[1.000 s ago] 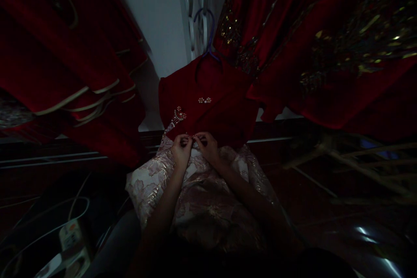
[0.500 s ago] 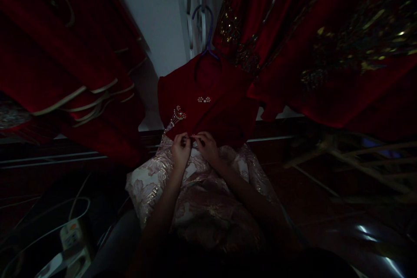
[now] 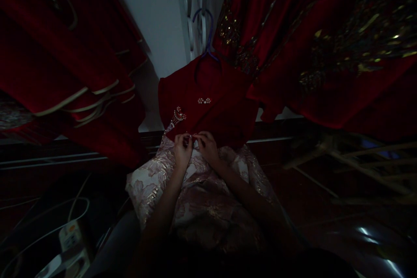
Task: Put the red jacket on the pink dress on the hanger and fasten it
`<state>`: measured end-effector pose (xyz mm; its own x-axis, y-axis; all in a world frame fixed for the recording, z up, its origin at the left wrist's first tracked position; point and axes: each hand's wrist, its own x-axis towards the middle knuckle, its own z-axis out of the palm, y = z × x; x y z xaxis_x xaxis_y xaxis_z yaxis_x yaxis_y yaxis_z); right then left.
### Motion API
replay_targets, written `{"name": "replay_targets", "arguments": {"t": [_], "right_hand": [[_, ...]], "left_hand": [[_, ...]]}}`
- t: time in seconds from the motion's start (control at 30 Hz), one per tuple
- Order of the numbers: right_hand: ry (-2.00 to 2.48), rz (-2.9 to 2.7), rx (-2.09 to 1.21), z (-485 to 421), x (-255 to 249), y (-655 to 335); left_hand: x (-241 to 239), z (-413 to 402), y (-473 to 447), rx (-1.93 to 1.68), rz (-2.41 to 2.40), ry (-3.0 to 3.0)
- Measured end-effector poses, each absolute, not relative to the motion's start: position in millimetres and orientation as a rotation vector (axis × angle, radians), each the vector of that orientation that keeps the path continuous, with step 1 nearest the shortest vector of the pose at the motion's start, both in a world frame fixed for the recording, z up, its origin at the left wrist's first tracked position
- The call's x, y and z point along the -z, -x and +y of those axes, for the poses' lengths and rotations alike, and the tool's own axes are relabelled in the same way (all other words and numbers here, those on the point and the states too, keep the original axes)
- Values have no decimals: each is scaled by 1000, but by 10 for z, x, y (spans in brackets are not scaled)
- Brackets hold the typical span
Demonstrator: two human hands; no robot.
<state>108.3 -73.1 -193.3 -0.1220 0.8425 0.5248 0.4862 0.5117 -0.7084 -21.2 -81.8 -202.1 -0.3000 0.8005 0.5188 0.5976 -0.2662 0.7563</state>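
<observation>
A dark red garment [image 3: 215,108] hangs in front of me on a blue hanger [image 3: 206,34]. It bears a jewelled clasp [image 3: 204,100] at mid chest and a beaded ornament [image 3: 177,118] at its left side. My left hand [image 3: 182,150] and my right hand [image 3: 207,147] meet at the garment's lower edge, fingers pinched together on a small fastening there that I cannot make out clearly. Below my forearms a pale pink and gold brocade skirt [image 3: 146,186] spreads out.
Red embroidered garments hang at the left [image 3: 65,65] and at the upper right [image 3: 325,39]. A white power strip [image 3: 70,239] with cables lies on the dark floor at lower left. Pale rods [image 3: 358,165] cross the right side. A white wall [image 3: 159,13] stands behind.
Both hands stay pinched at the same spot on the red garment's lower edge, with only slight finger shifts. The view wobbles a little.
</observation>
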Motion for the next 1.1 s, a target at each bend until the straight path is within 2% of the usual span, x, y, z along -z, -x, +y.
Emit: {"name": "replay_targets", "arguments": {"t": [0.33,1.1], "right_hand": [[1007,-1813,-460,-773,1849,-1089],[999,-1878,-474,-777,1824,-1093]], "left_hand": [[2118,-816,224,-1682,1625,-1381],[2089,-840,235,-1671,1575,-1344]]}}
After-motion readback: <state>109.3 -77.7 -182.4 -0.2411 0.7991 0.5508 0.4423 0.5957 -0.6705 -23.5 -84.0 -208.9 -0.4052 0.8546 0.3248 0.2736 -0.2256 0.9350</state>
